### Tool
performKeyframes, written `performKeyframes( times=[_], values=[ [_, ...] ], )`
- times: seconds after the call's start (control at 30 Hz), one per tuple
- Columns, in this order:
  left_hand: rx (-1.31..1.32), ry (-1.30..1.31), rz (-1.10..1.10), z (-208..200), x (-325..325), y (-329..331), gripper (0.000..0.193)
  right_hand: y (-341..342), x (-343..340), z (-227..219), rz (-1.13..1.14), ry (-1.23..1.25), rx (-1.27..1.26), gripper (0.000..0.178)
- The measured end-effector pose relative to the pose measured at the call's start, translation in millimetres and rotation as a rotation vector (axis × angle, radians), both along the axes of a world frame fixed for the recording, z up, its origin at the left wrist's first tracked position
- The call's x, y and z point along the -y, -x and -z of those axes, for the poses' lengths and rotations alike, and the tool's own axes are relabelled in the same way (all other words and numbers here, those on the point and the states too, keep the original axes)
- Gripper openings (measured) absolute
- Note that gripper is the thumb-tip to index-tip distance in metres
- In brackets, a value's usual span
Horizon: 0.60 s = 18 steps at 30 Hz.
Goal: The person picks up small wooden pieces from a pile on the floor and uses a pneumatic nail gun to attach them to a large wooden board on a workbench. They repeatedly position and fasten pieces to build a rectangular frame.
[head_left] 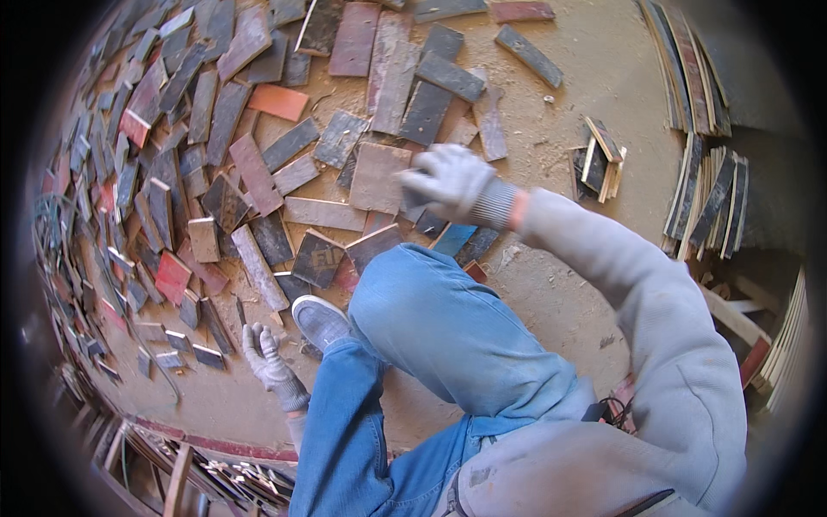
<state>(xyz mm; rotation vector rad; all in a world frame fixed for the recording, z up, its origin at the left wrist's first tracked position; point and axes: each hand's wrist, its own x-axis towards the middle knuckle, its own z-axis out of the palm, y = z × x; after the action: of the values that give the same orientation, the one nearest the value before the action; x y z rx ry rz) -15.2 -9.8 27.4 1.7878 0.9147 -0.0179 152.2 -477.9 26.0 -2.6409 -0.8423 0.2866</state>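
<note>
My right hand (452, 183), in a grey-white knitted glove, is closed above the right side of a square brown board (379, 177). Its fingers curl downward and hide whatever they hold, if anything; a dark grey piece shows just below them. Low on the left, my left hand (271, 369), gloved the same way, has its fingers apart and holds nothing. A thin dark strip of wood (240, 310) lies just beyond its fingertips. Near my shoe, a dark square board (318, 258) and a long pale-faced board (258, 267) lie on the floor.
Many short board offcuts in black, brown and red cover the dusty floor (586, 284) ahead and to the left. A small pile of pieces (600, 159) sits right of my hand. Stacked strips (711, 202) line the right; more wood (241, 478) lies behind a red edge at lower left.
</note>
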Motion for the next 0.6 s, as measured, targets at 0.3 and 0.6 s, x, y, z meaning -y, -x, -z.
performKeyframes(
  times=[0.3,0.6],
  values=[
    [-0.034,-0.048,0.05,-14.3,4.3,9.1,0.059,-17.0,34.0,-51.6,0.045,-0.034,0.09,0.052],
    [0.02,-0.03,-0.003,-8.7,15.5,14.2,0.055,-135.0,-107.3,21.2,-0.231,0.305,0.325,0.029]
  ],
)
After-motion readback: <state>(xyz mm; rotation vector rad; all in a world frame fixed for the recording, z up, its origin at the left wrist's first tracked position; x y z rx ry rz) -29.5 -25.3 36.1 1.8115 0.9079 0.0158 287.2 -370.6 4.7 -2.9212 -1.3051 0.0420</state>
